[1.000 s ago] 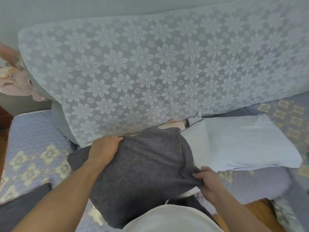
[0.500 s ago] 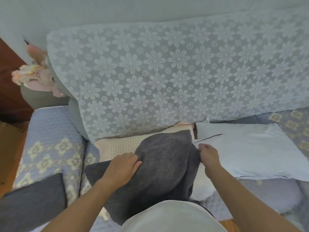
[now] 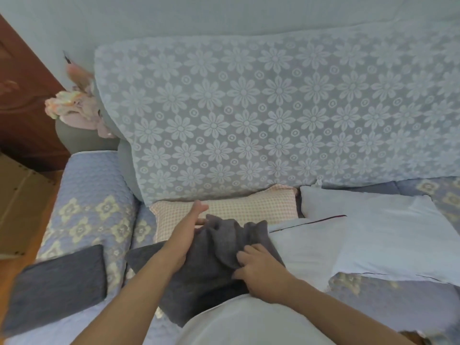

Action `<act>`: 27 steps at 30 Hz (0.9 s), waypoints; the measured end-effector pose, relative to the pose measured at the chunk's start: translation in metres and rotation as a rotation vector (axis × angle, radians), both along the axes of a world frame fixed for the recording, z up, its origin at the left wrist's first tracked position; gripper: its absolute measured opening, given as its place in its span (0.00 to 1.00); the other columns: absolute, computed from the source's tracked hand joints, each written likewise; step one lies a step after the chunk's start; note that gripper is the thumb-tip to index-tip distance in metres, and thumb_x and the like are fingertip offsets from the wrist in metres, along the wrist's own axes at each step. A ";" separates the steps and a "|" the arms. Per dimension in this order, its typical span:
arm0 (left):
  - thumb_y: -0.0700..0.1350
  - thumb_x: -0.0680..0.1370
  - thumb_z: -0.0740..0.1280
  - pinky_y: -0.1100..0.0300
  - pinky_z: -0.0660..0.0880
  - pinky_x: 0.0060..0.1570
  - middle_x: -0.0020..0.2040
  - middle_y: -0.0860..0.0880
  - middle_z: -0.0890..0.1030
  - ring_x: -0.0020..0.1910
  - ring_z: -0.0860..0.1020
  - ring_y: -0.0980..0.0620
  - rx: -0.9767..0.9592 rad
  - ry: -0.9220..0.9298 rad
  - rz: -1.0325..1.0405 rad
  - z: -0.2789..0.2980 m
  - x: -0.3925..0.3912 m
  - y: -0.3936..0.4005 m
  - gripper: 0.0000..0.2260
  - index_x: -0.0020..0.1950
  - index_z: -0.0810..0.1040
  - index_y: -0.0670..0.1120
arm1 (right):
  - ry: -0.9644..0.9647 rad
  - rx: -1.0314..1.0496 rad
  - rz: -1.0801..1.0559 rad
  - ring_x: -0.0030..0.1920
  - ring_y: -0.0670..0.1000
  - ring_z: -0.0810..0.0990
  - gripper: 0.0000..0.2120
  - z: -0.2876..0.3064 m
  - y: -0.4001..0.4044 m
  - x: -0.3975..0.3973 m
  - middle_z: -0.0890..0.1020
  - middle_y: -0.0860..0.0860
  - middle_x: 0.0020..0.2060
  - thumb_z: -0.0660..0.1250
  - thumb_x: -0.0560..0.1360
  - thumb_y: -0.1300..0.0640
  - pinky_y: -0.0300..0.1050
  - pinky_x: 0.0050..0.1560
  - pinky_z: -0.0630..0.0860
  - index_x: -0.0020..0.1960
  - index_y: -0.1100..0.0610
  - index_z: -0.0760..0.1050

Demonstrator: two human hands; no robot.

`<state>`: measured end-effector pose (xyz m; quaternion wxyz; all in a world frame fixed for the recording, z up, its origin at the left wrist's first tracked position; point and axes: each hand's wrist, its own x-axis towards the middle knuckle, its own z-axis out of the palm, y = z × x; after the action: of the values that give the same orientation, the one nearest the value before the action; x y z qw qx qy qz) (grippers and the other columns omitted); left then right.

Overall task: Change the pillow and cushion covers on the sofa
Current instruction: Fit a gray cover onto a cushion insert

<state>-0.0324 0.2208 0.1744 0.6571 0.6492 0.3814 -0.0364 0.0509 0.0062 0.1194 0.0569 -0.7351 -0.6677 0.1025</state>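
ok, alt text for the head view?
A person's right hand grips a dark grey fabric cushion cover while the left hand, fingers straight, rests at its far edge, above a checked pink pillow on a blue quilted sofa.

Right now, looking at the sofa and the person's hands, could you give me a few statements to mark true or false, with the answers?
1. The right hand grips the dark grey cover. True.
2. The left hand is a clenched fist. False: its fingers lie fairly straight along the cover's left side.
3. A checked pillow lies behind the grey cover, against the sofa back. True.
4. The white pillow lies left of the hands. False: it lies to their right.
5. The sofa back's drape is plain. False: it has a flower pattern.
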 end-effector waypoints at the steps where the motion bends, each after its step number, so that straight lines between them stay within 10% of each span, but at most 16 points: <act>1: 0.62 0.80 0.65 0.57 0.75 0.62 0.57 0.54 0.82 0.58 0.80 0.53 0.065 0.062 -0.141 0.002 -0.001 -0.006 0.13 0.61 0.79 0.58 | 0.064 -0.035 0.010 0.42 0.50 0.73 0.12 -0.003 -0.004 -0.001 0.74 0.45 0.38 0.69 0.69 0.53 0.49 0.49 0.77 0.49 0.42 0.85; 5: 0.36 0.78 0.63 0.58 0.76 0.52 0.58 0.52 0.77 0.54 0.77 0.52 0.549 0.275 -0.313 -0.014 -0.023 -0.013 0.22 0.68 0.68 0.55 | 0.540 0.152 -0.392 0.49 0.46 0.76 0.11 0.012 -0.013 0.007 0.80 0.45 0.46 0.63 0.75 0.58 0.40 0.55 0.72 0.51 0.49 0.83; 9: 0.30 0.75 0.59 0.54 0.75 0.39 0.48 0.49 0.77 0.43 0.78 0.50 0.460 0.237 -0.097 -0.022 -0.053 -0.005 0.21 0.59 0.65 0.54 | 0.418 0.221 -1.050 0.55 0.53 0.77 0.11 0.013 -0.006 0.038 0.79 0.51 0.53 0.63 0.79 0.58 0.49 0.57 0.74 0.60 0.55 0.79; 13: 0.30 0.74 0.60 0.59 0.73 0.38 0.53 0.51 0.76 0.46 0.78 0.52 0.441 0.184 -0.168 -0.030 -0.066 0.004 0.24 0.58 0.65 0.58 | 0.631 -0.289 -1.045 0.54 0.55 0.80 0.21 0.021 0.017 0.059 0.83 0.53 0.51 0.62 0.79 0.41 0.53 0.60 0.76 0.58 0.57 0.79; 19: 0.29 0.75 0.59 0.78 0.64 0.57 0.58 0.61 0.68 0.59 0.69 0.67 0.580 0.070 -0.354 -0.046 -0.075 0.009 0.33 0.66 0.71 0.65 | 0.952 -0.427 -1.017 0.53 0.54 0.77 0.11 0.031 0.028 0.062 0.79 0.56 0.55 0.65 0.80 0.54 0.47 0.52 0.73 0.57 0.61 0.75; 27: 0.32 0.80 0.59 0.68 0.66 0.68 0.61 0.60 0.67 0.59 0.70 0.64 0.606 0.063 -0.477 -0.050 -0.072 0.013 0.26 0.59 0.76 0.66 | 1.694 0.157 -1.415 0.44 0.53 0.78 0.07 0.038 0.000 0.079 0.81 0.56 0.46 0.62 0.81 0.63 0.48 0.43 0.74 0.54 0.62 0.78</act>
<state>-0.1042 0.2339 0.1247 0.3963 0.8831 0.2330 -0.0939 0.1296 0.0060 0.1574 0.5876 -0.6374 0.1535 0.4742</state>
